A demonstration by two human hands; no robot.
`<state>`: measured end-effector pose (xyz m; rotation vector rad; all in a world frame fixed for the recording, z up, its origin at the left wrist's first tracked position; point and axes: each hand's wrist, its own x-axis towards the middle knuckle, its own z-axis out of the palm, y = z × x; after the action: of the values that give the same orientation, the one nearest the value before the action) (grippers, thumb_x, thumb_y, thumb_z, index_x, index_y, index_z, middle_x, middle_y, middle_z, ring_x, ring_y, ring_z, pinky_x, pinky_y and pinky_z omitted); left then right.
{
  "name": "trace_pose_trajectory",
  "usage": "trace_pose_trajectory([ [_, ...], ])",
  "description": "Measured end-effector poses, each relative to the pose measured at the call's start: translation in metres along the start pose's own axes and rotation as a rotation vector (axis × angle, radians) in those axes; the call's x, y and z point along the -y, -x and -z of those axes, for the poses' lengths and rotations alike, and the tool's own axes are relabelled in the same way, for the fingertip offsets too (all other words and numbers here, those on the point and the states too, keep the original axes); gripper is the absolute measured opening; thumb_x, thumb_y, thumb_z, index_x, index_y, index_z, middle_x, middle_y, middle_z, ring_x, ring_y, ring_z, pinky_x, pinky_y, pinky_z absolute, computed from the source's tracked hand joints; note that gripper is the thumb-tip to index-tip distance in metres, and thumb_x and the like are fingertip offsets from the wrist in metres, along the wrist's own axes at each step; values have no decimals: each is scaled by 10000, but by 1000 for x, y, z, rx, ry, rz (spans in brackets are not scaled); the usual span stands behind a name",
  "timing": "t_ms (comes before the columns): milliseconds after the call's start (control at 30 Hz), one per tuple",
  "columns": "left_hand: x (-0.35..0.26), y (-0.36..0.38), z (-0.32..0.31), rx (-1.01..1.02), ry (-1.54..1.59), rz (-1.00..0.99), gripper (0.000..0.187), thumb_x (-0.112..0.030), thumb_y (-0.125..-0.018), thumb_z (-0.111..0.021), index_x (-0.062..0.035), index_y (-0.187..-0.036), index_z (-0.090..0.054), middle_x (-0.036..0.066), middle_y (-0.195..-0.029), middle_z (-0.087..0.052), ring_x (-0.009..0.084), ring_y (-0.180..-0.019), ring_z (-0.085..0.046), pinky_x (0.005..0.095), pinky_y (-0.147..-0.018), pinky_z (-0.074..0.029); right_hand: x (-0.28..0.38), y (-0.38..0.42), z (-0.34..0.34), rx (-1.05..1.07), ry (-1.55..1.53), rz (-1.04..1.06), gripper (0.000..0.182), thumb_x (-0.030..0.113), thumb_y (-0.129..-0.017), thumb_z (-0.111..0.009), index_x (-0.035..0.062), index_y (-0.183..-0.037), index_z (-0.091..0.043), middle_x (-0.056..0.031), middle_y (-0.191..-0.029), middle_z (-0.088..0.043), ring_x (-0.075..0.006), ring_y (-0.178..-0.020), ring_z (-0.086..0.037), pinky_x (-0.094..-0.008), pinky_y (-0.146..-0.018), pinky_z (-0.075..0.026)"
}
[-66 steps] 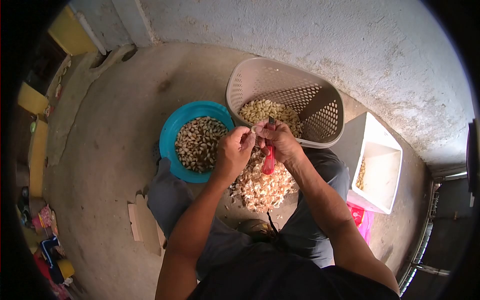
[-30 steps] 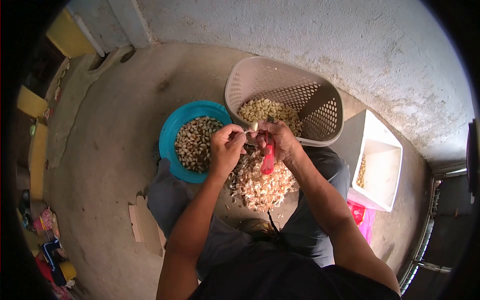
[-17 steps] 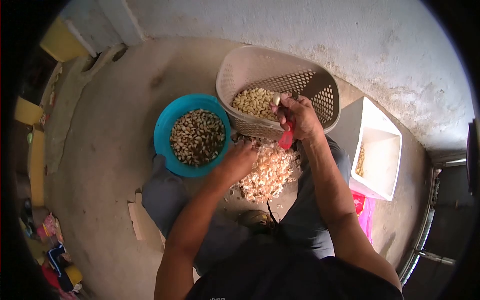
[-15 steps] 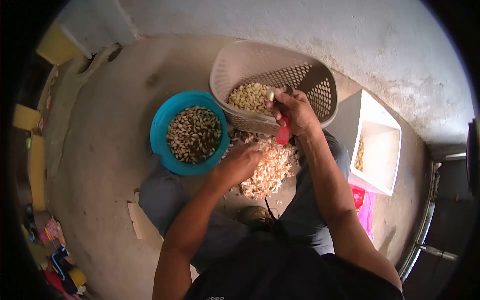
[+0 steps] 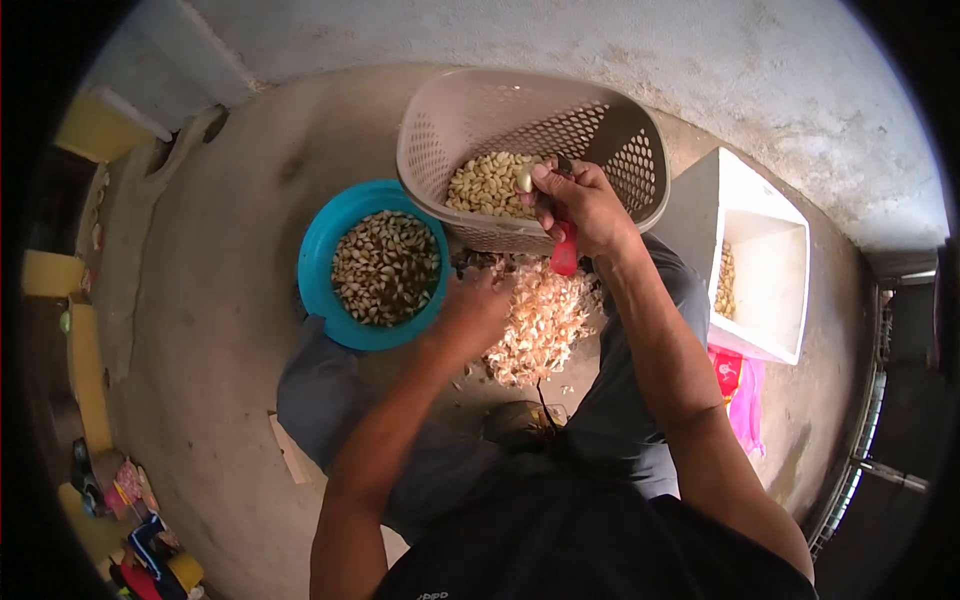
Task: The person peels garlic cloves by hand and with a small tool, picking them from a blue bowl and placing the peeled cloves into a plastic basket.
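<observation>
Soft light, seemingly from the right, nearly bleaches the inside of the box (image 5: 765,275) and brightens the peels (image 5: 545,325), while the shirt (image 5: 590,540) sinks to near-black. The left hand (image 5: 478,308) is smeared by motion; the right hand (image 5: 590,212) looks sharper. Wide-lens distortion bows the wall (image 5: 740,90), and black vignetting swallows the corners.

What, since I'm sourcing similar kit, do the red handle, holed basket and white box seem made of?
Red handle: probably plastic, smooth, from its bright, even colour.
Holed basket: likely moulded plastic, satin, given regular openings and rounded rim.
White box: perhaps foam, matte, from plain pale walls; rigid plastic possible.
</observation>
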<state>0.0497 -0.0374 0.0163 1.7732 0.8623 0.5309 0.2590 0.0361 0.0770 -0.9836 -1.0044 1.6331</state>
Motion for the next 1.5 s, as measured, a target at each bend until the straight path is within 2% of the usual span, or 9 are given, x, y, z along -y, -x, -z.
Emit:
trace_pose_trajectory([
  [133,-2,5,-44,-11,-358,-217,600,0,-934,-524,-91,-1525,-466,213,-1545,-467,365,-1452,-448,582,-1193,-295,3,0,5,-22,74,25,240,238,-1038,-635,27,-936,-687,-58,-813,-701,-68,-530,-553,-213,-402,-395],
  [267,26,-14,-24,-194,810,214,587,40,-894,-504,-5,-1478,-470,169,-1489,-520,288,-1311,-592,376,-954,-544,2,3,7,-37,146,0,236,237,-1036,-638,30,-935,-687,-57,-806,-703,-64,-529,-550,-214,-402,-397],
  [400,15,-16,-7,-179,1246,193,537,9,-886,-516,43,-1418,-454,200,-1393,-542,364,-1277,-587,439,-1035,-510,8,5,2,-56,98,-2,241,246,-1031,-646,26,-939,-686,-59,-811,-706,-65,-530,-553,-214,-401,-398],
  [833,37,-9,5,-321,369,233,250,-73,-944,-628,49,-1157,-677,159,-1084,-719,303,-941,-725,342,-822,-568,16,-14,9,-382,343,420,133,59,-964,-683,30,-1085,-636,25,-680,-578,-55,-518,-528,-205,-427,-354],
  [1067,158,5,11,-307,-349,272,337,-102,-895,-655,23,-1207,-668,321,-1229,-612,458,-1071,-633,561,-836,-500,-2,10,-24,98,490,137,246,-27,-905,-690,61,-1134,-676,19,-912,-631,-30,-671,-532,-196,-552,-423],
  [1200,210,9,56,-221,-460,762,468,-100,-914,-662,-12,-1366,-574,293,-1307,-588,447,-1131,-614,555,-771,-529,-41,18,-58,504,769,337,385,-126,-856,-579,40,-1201,-619,-46,-979,-595,-99,-808,-515,-290,-679,-444],
  [1233,239,13,64,-255,-455,823,522,-119,-931,-663,-38,-1428,-526,288,-1373,-550,438,-1168,-603,562,-777,-545,-45,22,-67,526,691,278,373,-118,-785,-599,2,-1138,-602,-188,-1014,-588,-356,-932,-592,-419,-794,-493],
  [1400,329,21,99,-464,-529,952,804,-340,-1011,-655,-194,-1640,-176,206,-1681,-114,454,-1394,-438,637,-1100,-496,-72,25,-65,650,1222,318,335,17,-855,-639,-34,-1174,-553,-216,-1110,-620,-382,-1066,-651,-434,-811,-562],
  [1500,353,-3,106,-482,-630,942,799,-327,-1004,-674,-220,-1638,-199,220,-1676,-128,490,-1408,-405,652,-1132,-449,-69,25,-69,850,1547,91,382,-1,-808,-644,-33,-1176,-549,-195,-1026,-653,-359,-982,-685,-433,-801,-558],
])
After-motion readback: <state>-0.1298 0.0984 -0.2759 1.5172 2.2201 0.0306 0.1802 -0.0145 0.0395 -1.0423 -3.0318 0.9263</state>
